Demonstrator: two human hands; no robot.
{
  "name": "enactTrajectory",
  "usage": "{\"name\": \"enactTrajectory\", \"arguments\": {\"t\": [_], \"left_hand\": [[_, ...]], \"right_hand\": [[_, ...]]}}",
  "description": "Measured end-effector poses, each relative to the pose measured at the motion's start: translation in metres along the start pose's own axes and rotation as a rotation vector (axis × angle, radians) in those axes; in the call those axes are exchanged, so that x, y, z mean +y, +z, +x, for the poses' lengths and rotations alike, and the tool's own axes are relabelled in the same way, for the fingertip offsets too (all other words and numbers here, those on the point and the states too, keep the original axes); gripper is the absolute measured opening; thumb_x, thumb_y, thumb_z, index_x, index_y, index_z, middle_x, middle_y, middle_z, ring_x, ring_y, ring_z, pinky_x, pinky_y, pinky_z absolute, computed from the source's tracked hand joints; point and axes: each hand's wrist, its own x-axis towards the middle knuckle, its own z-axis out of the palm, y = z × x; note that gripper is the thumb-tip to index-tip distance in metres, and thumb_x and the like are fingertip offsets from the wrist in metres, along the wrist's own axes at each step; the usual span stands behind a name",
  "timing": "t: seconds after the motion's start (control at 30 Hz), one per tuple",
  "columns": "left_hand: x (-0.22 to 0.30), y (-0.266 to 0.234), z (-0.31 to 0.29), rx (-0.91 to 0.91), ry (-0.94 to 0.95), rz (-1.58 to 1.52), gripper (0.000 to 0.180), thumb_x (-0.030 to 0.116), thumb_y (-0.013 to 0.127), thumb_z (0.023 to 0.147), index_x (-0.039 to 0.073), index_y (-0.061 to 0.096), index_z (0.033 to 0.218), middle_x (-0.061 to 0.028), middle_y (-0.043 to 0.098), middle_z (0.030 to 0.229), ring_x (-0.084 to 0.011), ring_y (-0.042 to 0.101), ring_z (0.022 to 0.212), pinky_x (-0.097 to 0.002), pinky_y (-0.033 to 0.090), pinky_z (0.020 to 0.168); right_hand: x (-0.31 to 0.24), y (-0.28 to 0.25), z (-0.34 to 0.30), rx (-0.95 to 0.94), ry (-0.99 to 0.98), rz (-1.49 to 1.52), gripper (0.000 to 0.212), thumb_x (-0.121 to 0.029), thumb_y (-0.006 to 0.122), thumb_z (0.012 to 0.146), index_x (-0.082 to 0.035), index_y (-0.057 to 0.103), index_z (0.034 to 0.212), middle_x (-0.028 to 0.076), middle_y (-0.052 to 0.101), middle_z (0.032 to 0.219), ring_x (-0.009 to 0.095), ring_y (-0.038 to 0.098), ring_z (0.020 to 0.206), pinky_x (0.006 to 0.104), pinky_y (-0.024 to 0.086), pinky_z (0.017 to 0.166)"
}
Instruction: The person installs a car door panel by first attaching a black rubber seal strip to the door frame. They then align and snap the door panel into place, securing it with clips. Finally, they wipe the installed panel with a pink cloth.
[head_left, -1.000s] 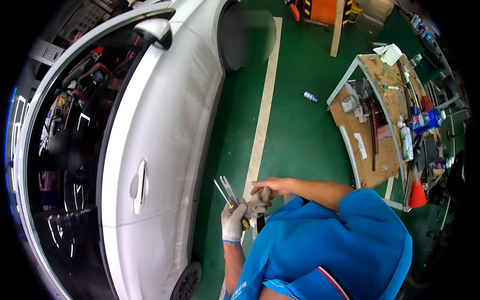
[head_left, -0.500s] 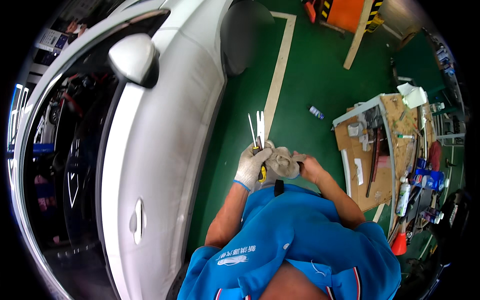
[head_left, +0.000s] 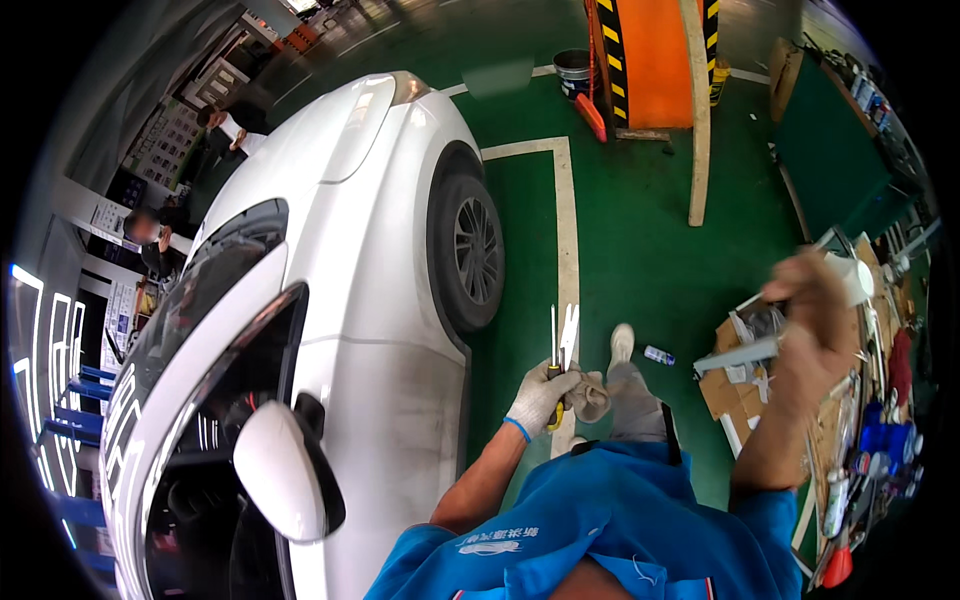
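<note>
My left hand point(head_left: 540, 397), in a whitish knitted glove with a blue cuff, is closed around a screwdriver point(head_left: 554, 338) with a yellow and black handle. A pale flat tool with a forked tip point(head_left: 569, 338) stands beside the screwdriver shaft in the same grip. A crumpled greyish work glove point(head_left: 591, 398) hangs at the right side of that hand. My right hand point(head_left: 815, 335) is bare and raised at the right, over the cluttered bench. Motion smears its fingers, and I see no object in it.
A white car point(head_left: 380, 380) stands along my left, its front wheel point(head_left: 468, 250) ahead. A spray can point(head_left: 659, 355) lies on the green floor near my shoe. To the right is a bench point(head_left: 868, 310) with tools and bottles. An orange post point(head_left: 655, 65) stands ahead; people are beyond the car.
My right hand has left the crumpled glove and swung up to the right. The left hand keeps the tools and now the glove too. The view has shifted forward along the car.
</note>
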Motion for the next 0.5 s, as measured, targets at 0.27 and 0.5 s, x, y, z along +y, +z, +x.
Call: {"name": "enactTrajectory", "arguments": {"t": [0.27, 0.5], "left_hand": [[0.136, 0.021, 0.192, 0.098, 0.055, -0.006, 0.019, 0.011, 0.069, 0.095, 0.0, 0.061, 0.108, -0.0056, 0.067, 0.09, -0.0118, 0.064, 0.074, -0.0277, 0.054, 0.067], [0.242, 0.034, 0.279, 0.255, 0.088, -0.082, 0.018, 0.008, 0.066, 0.093, -0.002, 0.061, 0.108, -0.0063, 0.067, 0.086, -0.0123, 0.065, 0.074, -0.0285, 0.055, 0.067]], "right_hand": [[0.091, 0.02, 0.256, -0.24, -0.851, -0.136, 0.057, -0.025, 0.074, 0.09, 0.005, 0.06, 0.135, 0.015, 0.066, 0.112, 0.022, 0.065, 0.094, 0.0352, 0.054, 0.085], [0.189, 0.086, 0.426, -0.406, -0.962, -0.005, 0.057, -0.026, 0.075, 0.089, 0.004, 0.06, 0.135, 0.014, 0.066, 0.11, 0.022, 0.065, 0.092, 0.0355, 0.054, 0.085]]}}
